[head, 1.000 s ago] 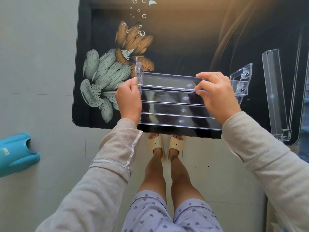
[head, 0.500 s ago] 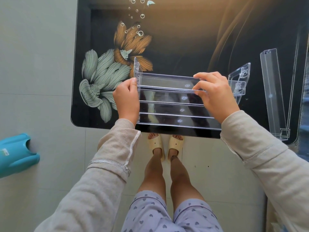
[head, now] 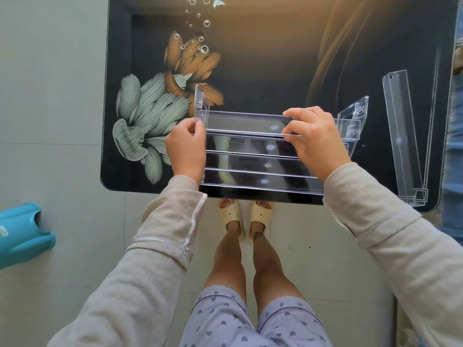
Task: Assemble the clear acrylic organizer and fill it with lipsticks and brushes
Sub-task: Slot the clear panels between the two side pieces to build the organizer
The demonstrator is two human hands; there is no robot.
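Head view: looking down at both hands over table (head: 275, 71) near edge.
Organizer (head: 250, 156): clear stepped tiers between the two grips, at table's near edge.
Left hand (head: 186, 149): grip pinched shut on organizer's left end, thumb and fingertips at the upright side wall (head: 200, 106).
Right hand (head: 315, 139): grip clamped on the top tier's front edge, fingers over, thumb under.
Right side wall (head: 353, 118): just right of the right grip, tilted outward.
Loose panel (head: 403, 136): well right of the right grip, lying on table, apart from organizer.
Lipsticks, brushes: not visible.
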